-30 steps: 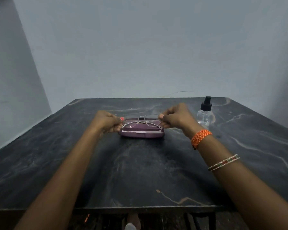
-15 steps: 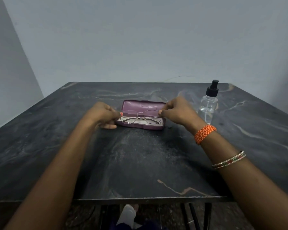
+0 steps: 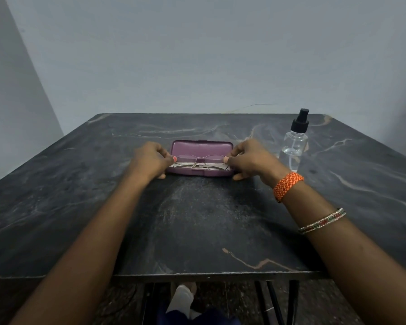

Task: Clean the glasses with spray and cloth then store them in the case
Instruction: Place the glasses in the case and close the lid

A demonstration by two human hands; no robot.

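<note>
A purple glasses case lies open in the middle of the dark marble table, its lid tipped back. Thin metal-framed glasses with folded arms sit low in the case's tray. My left hand pinches the left end of the frame, and my right hand pinches the right end. A pale lining or cloth shows under the glasses; I cannot tell which. A clear spray bottle with a black pump top stands upright to the right of the case.
A grey wall rises right behind the table's far edge. The table's near edge runs across the bottom, with black metal legs and a foot in a white sock below it.
Both hands have lowered the glasses from above the case down into its tray. The camera has tilted, so the open lid now shows.
</note>
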